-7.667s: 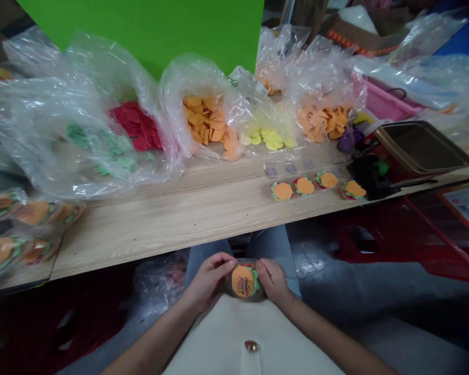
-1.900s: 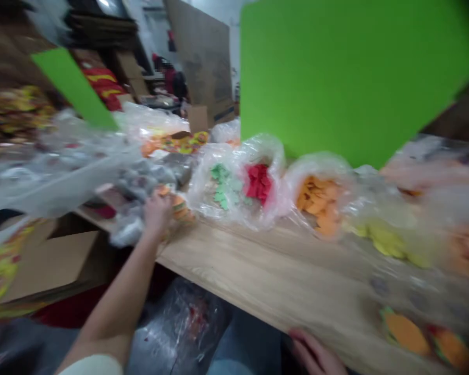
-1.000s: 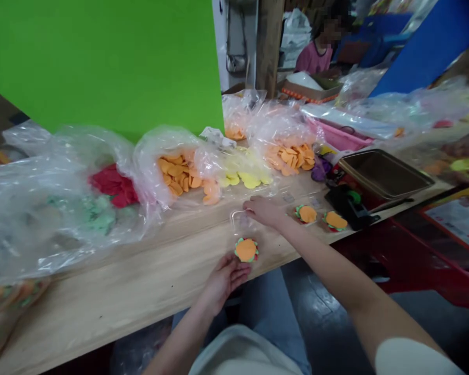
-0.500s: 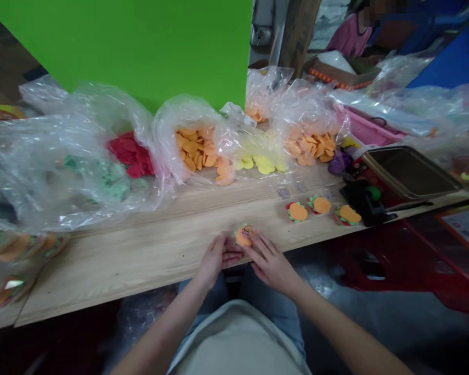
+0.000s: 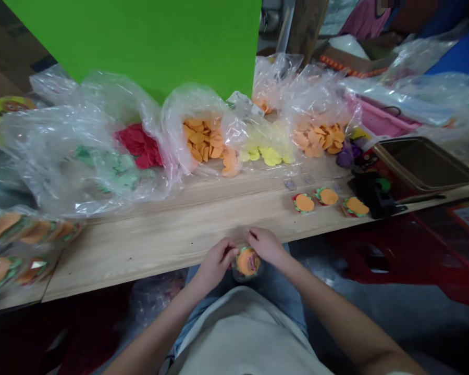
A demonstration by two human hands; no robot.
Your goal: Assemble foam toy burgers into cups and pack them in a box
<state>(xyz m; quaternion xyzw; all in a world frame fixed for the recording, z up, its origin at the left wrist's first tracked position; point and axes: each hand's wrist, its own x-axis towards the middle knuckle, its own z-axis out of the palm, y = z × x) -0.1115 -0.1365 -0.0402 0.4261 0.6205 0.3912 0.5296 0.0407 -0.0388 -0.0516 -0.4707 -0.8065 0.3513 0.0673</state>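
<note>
Head view: foam burger [image 5: 247, 262], centre blurred

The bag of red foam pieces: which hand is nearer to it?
The left hand is nearer, in front of the bag and off to its right; the right hand is farther right.

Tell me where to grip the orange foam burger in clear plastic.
Pinch its clear wrapper by the rim from both sides, as the left hand and right hand do: the round pack is flat, so its edge gives the surest hold.

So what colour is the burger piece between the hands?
The burger piece is orange with green trim, shown in the head view.
</note>
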